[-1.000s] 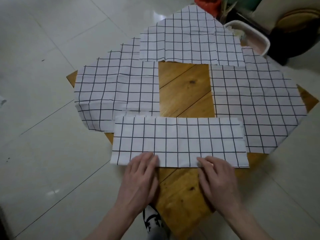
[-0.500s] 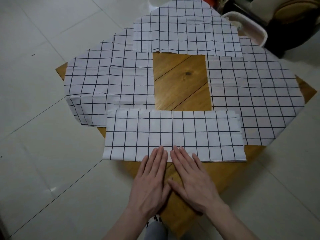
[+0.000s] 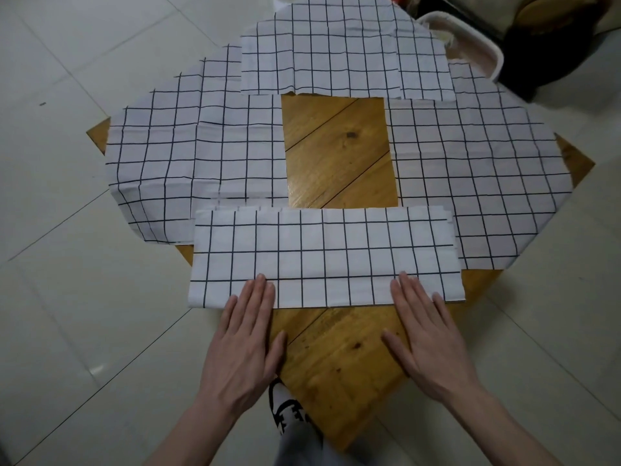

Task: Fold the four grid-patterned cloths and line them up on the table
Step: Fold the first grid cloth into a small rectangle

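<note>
Both hands, left hand (image 3: pixel 244 334) and right hand (image 3: pixel 424 334), are lying flat and released (fingertips pressing its near edge) on the folded cloth (image 3: pixel 326 257), whose long axis is running left-to-right across the worktop (image 3: pixel 336 364).

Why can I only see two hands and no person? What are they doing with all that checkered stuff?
The camera sits on the person's head and looks down, so you see what they see: just their arms and hands. The left hand and right hand lie flat and open, holding nothing. Their fingertips press the near edge of a folded cloth, a long strip with black grid lines. It rests on a wooden table. Three more grid cloths lie around it: one on the left, one on the right and one at the far side. They look bigger and less folded. A white tub stands behind the table.
</note>
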Action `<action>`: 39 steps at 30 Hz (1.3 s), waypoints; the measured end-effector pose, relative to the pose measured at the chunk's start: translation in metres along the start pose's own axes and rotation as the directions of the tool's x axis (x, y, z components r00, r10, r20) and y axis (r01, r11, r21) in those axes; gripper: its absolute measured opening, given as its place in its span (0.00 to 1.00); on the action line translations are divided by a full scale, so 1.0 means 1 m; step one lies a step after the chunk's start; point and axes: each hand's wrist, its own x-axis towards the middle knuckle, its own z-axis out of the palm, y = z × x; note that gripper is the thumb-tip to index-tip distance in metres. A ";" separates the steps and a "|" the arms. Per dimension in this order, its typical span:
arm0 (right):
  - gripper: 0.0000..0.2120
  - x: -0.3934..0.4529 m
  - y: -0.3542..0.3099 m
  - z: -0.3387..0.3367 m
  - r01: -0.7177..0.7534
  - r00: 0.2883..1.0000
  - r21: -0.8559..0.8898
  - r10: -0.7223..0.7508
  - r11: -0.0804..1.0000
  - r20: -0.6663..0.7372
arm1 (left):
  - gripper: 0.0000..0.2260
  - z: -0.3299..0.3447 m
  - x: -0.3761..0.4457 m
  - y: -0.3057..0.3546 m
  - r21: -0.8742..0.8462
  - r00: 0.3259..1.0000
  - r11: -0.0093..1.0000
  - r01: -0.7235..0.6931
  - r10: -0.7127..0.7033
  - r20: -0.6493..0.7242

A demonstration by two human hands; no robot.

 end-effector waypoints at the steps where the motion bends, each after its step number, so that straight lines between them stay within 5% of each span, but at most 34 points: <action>1: 0.36 -0.002 0.005 0.000 -0.015 1.000 0.004 0.015 1.000 -0.008 | 0.32 -0.001 -0.001 -0.005 0.002 1.000 1.000 0.001 -0.001 -0.003; 34: 0.34 -0.021 0.041 0.009 -0.213 0.954 0.055 0.220 0.976 -0.206 | 0.32 -0.007 0.007 -0.015 -0.024 0.999 1.000 -0.019 0.019 0.033; 37: 0.31 -0.018 0.035 0.001 -0.280 0.904 0.156 0.315 0.947 -0.288 | 0.33 -0.010 0.007 -0.008 -0.030 1.000 1.000 -0.002 0.002 0.007; 39: 0.29 -0.012 0.030 -0.008 -0.391 0.808 0.294 0.479 0.872 -0.344 | 0.34 -0.013 0.012 0.005 -0.029 1.000 0.999 -0.020 0.020 -0.014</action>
